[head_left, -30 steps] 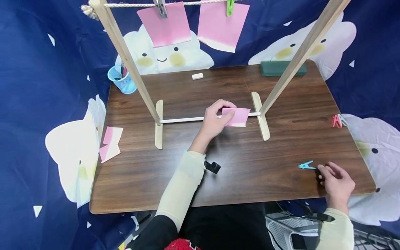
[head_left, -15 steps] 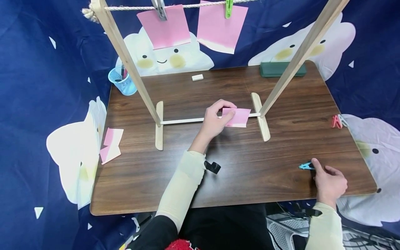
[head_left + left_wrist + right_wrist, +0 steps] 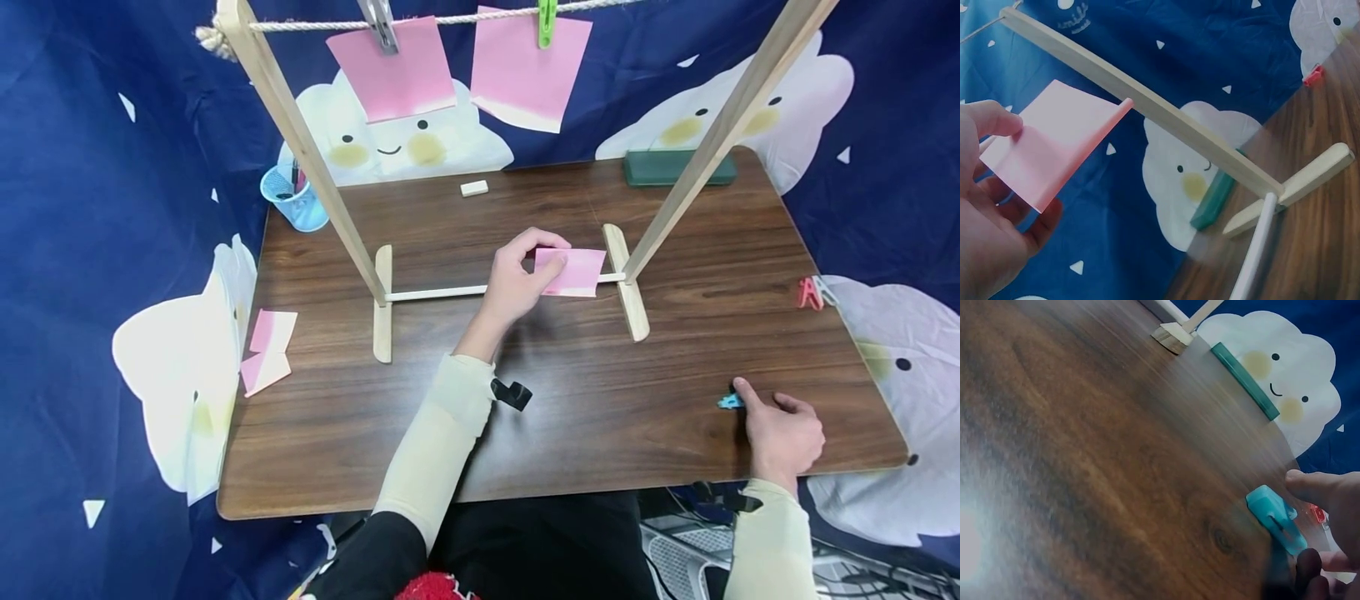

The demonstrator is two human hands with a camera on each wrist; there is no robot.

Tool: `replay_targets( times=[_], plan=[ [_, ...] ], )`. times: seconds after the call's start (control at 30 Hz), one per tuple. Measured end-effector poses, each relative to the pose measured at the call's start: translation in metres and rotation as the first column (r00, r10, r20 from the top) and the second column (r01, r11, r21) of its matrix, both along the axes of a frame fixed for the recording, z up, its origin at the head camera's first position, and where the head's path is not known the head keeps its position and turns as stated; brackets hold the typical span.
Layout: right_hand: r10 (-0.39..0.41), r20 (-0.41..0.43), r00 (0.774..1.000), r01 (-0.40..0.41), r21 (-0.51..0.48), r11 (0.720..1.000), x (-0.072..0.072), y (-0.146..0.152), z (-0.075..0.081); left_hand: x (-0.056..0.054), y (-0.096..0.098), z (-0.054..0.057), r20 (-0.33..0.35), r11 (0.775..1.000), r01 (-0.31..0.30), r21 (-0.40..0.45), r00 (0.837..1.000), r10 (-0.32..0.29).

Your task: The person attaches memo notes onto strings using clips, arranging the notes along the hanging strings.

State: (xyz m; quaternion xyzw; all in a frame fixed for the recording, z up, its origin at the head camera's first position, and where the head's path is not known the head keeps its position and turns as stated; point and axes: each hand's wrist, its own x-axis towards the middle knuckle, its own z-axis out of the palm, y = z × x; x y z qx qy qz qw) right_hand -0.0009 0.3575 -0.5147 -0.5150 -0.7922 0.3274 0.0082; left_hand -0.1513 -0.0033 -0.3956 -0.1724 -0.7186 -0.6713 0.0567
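My left hand point(image 3: 517, 275) pinches a pink sticky note point(image 3: 577, 272) between thumb and fingers, above the rack's white bottom bar point(image 3: 438, 292). In the left wrist view the note point(image 3: 1066, 137) is tilted, its far edge curled. On the table's right side my right hand point(image 3: 782, 429) is at a light-blue clothespin point(image 3: 729, 402). Seen from the right wrist, the clothespin point(image 3: 1275, 519) lies between thumb and fingers; the thumb is raised apart from it and a darkened fingertip is right at its near end. In the head view the hand hides part of the clothespin.
Two pink notes point(image 3: 393, 71) hang from a rope point(image 3: 300, 26) by a grey and a green clothespin point(image 3: 547, 23). Wooden posts point(image 3: 720, 137) rise on both sides. Folded pink notes point(image 3: 268, 350), a blue pen cup point(image 3: 302, 204), a green box point(image 3: 660, 167) and red and white clothespins point(image 3: 812, 292) lie around.
My right hand has moved left onto the light-blue clothespin, which is now mostly covered in the head view. My left hand has raised the pink note slightly.
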Motion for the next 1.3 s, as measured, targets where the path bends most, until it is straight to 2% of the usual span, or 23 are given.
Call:
replay_targets(
  times=[0.5, 0.9, 1.03, 1.13, 1.2, 1.3],
  plan=[
    [0.028, 0.023, 0.999, -0.028, 0.020, 0.999, 0.008, 0.001, 0.000, -0.022, 0.010, 0.040, -0.044, 0.998, 0.050, -0.024, 0.998, -0.051],
    [-0.010, -0.025, 1.000, 0.011, 0.002, 1.000, 0.008, 0.001, 0.002, -0.037, 0.018, 0.060, -0.052, 0.996, 0.065, 0.058, 0.997, -0.062],
    [-0.030, -0.061, 0.998, 0.027, -0.040, 0.999, 0.007, 0.001, 0.005, -0.040, 0.020, 0.067, -0.064, 0.995, 0.062, 0.076, 0.996, -0.057],
    [-0.041, -0.120, 0.992, 0.032, -0.078, 0.996, 0.007, 0.000, 0.008, -0.043, 0.020, 0.072, -0.070, 0.994, 0.068, 0.087, 0.996, -0.062],
    [-0.055, -0.177, 0.983, 0.035, -0.117, 0.992, 0.006, -0.002, 0.012, -0.044, 0.020, 0.075, -0.062, 0.994, 0.070, 0.087, 0.996, -0.065],
    [-0.095, -0.281, 0.955, 0.041, -0.193, 0.980, 0.003, -0.005, 0.019, -0.046, 0.021, 0.079, -0.049, 0.995, 0.066, 0.079, 0.997, -0.062]
  ],
)
